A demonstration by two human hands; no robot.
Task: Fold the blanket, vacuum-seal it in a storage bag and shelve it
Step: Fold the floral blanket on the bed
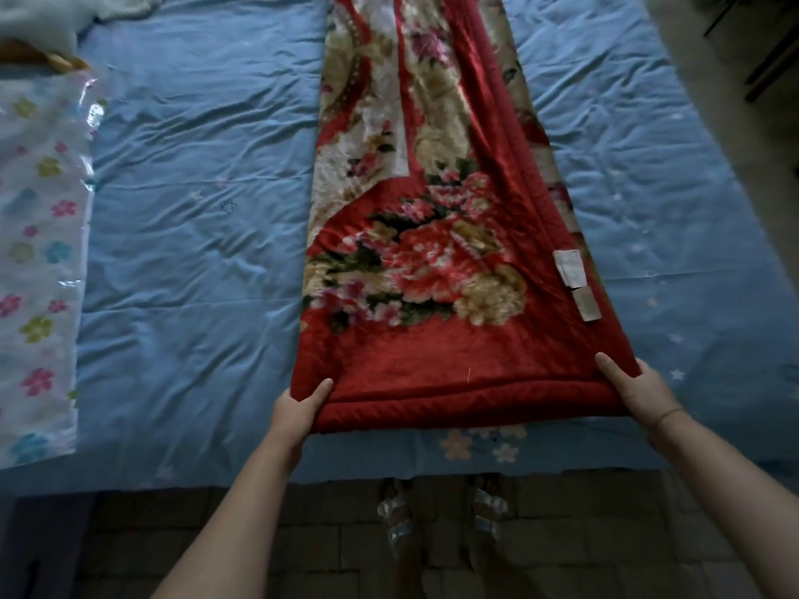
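A red blanket (436,235) with a floral pattern lies folded into a long narrow strip across the blue bed (194,218), running away from me. Two white labels show near its right edge. My left hand (300,410) grips the near left corner of the blanket, thumb on top. My right hand (635,389) grips the near right corner the same way. The near end is lifted slightly off the sheet. A clear storage bag (39,261) printed with coloured flowers lies flat at the left side of the bed.
The bed's near edge runs across the lower part of the view, with tiled floor and my sandalled feet (441,516) below it. A pale pillow or cloth (52,19) sits at the far left corner. Dark furniture legs (769,58) stand at the far right.
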